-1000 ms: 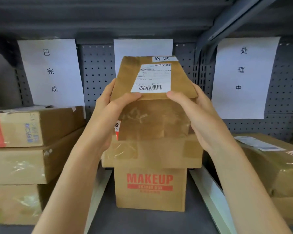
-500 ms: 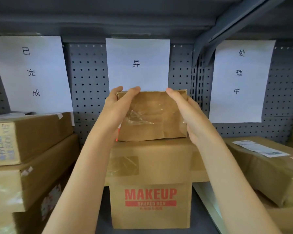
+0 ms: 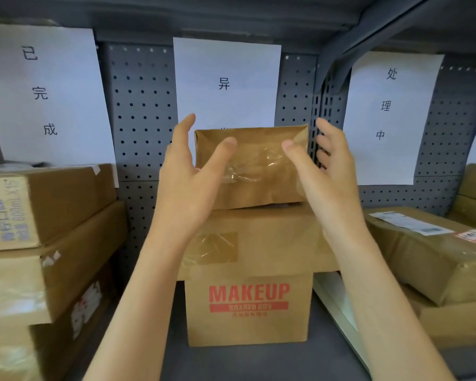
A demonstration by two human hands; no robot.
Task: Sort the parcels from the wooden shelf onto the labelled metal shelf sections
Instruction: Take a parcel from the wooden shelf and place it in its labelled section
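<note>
Both hands (image 3: 188,182) (image 3: 329,174) open, flanking parcel (image 3: 254,163) atop stack.

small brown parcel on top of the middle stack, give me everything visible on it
The small brown parcel is wrapped in creased kraft paper with clear tape across its front. It lies flat on a wider cardboard box, below the middle paper sign. Both hands are open on either side, apparently not gripping it.
</note>
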